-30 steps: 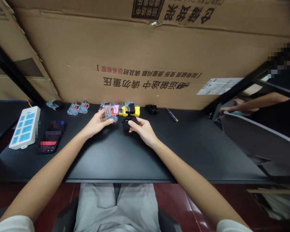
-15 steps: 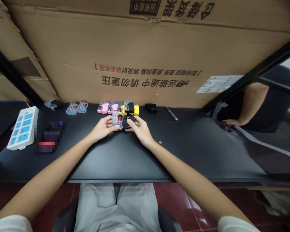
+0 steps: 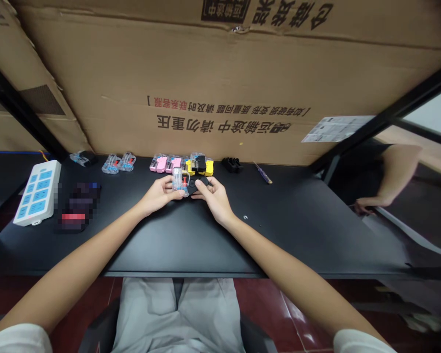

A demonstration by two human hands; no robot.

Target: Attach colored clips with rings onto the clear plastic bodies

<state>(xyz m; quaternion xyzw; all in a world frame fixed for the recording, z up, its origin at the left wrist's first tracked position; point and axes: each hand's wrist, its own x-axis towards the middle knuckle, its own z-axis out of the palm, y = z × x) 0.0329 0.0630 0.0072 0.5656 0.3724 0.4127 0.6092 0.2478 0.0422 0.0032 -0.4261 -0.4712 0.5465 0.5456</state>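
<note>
At table centre: left hand [image 3: 158, 193] grasping upright clear plastic cartridge [image 3: 178, 180]; small black plastic part [image 3: 195, 184] pinched by right hand [image 3: 215, 198], at its 3 o'clock, touching.

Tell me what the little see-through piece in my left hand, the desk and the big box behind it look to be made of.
Clear piece in the left hand: likely glossy transparent plastic, since red and blue parts show through. Desk: matte black board, possibly laminate; no grain or glare. Box: brown corrugated cardboard, creased, with printed text.
</note>
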